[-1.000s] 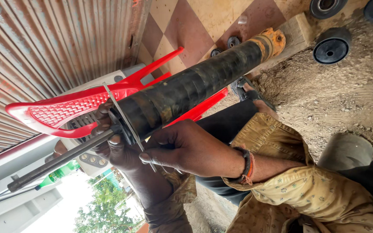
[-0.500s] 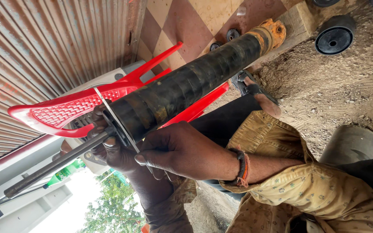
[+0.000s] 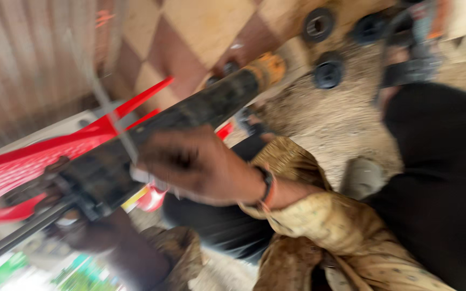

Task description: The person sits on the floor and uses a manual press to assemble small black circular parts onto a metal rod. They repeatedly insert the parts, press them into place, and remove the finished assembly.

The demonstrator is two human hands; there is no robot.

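Since half a second ago, the right hand (image 3: pixel 200 167) has slid up the black ribbed shock absorber (image 3: pixel 179 134), which is blurred and grimy, with an orange end at 1 o'clock. It runs from 7 o'clock to 1 o'clock, above the red plastic chair (image 3: pixel 33 161). Right fingers curl over its middle; the left hand (image 3: pixel 82 226) clenches its lower end beside the steel rod (image 3: pixel 17 237).
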